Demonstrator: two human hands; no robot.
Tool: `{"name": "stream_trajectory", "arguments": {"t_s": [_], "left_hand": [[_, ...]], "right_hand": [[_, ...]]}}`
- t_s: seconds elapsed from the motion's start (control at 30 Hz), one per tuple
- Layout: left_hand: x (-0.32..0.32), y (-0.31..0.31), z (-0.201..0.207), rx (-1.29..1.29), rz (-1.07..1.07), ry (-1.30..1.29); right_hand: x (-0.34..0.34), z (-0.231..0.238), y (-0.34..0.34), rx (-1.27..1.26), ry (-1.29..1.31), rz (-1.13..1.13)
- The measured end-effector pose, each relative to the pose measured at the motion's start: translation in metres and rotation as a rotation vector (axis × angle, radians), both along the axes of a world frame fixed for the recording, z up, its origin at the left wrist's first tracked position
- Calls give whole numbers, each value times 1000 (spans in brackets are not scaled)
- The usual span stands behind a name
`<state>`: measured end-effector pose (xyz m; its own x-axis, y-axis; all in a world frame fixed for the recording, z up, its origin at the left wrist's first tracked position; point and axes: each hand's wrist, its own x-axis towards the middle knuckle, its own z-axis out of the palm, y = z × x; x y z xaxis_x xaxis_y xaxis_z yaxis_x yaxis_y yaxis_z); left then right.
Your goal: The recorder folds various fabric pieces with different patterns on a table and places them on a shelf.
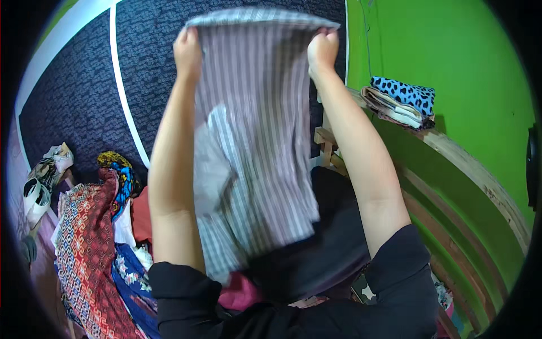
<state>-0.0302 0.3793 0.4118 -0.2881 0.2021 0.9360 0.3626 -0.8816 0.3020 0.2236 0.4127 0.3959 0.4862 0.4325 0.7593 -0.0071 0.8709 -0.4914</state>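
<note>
A striped, partly checked cloth garment (254,85) in grey, white and pale purple hangs stretched between my raised hands. My left hand (187,51) grips its upper left corner with closed fingers. At the upper right corner, my right hand (323,50) is closed on the same garment. The top edge runs nearly level between the two hands, and the lower part falls in loose, slightly blurred folds. A plain grey patch shows at its left side. Both forearms come up from below, in black short sleeves.
To the left lies a heap of clothes, with a red patterned cloth (90,243) and a blue floral cloth (132,282). Folded fabrics, a blue spotted one (403,93) on top, rest on a wooden ledge (451,150) at the right. Black cloth (333,226) lies behind the garment.
</note>
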Motion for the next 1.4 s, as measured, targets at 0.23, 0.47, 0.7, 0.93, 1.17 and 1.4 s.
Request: {"name": "stream_trajectory", "arguments": {"t_s": [0.23,0.47,0.7,0.93,1.17,1.4], "left_hand": [[-16,-50,-16,63,-53,216],[-37,-130,-177,12,517,457],[23,-255,-332,-396,375,590],[96,-332,-453,-910,161,517],[144,-384,-517,-1027,230,504],[143,-369,-504,-1029,359,488]], "right_hand": [[3,-22,7,321,-1,227],[22,-204,-58,95,48,511],[106,-357,-168,-85,-239,240],[186,-456,-252,-736,-234,464],[230,-511,-296,-742,-433,402],[231,-506,-288,-978,-1158,96]]}}
